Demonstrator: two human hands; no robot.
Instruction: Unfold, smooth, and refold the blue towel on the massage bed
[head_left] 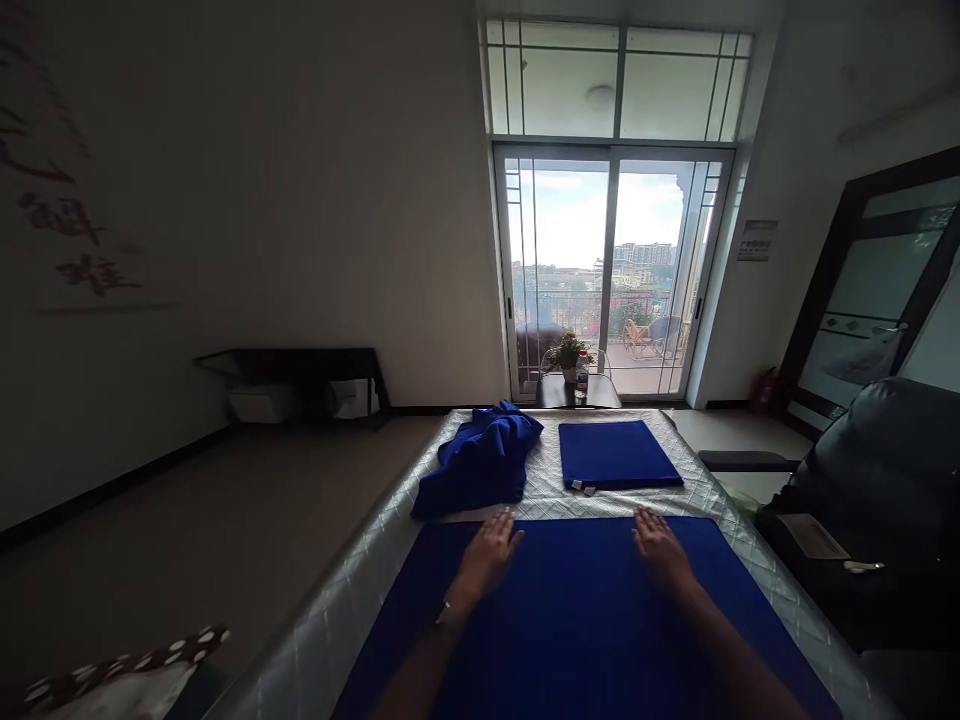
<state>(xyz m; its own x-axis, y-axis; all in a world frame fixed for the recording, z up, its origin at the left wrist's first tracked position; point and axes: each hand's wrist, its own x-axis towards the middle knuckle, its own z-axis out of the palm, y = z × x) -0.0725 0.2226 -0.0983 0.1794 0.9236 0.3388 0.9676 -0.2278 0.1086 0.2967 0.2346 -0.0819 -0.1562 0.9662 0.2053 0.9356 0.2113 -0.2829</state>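
Note:
A large blue cloth [577, 620] lies spread flat on a silvery quilted mattress [330, 590]. On its far left part rests my left hand [491, 550], palm down with the fingers stretched out. My right hand [658, 545] lies flat near the far edge on the right side, its fingers also extended. Neither hand grips anything. Beyond the left hand is a crumpled heap of blue cloth [484, 460]. A neatly folded blue cloth [619, 455], with small white tags at its near edge, sits beyond the right hand.
A dark chair [555, 390] with a potted plant [568, 355] and a bottle [582, 375] stands past the mattress, before the sliding glass door [559, 270]. At right is a black armchair [862, 480]. A low black stand [300, 370] is against the left wall.

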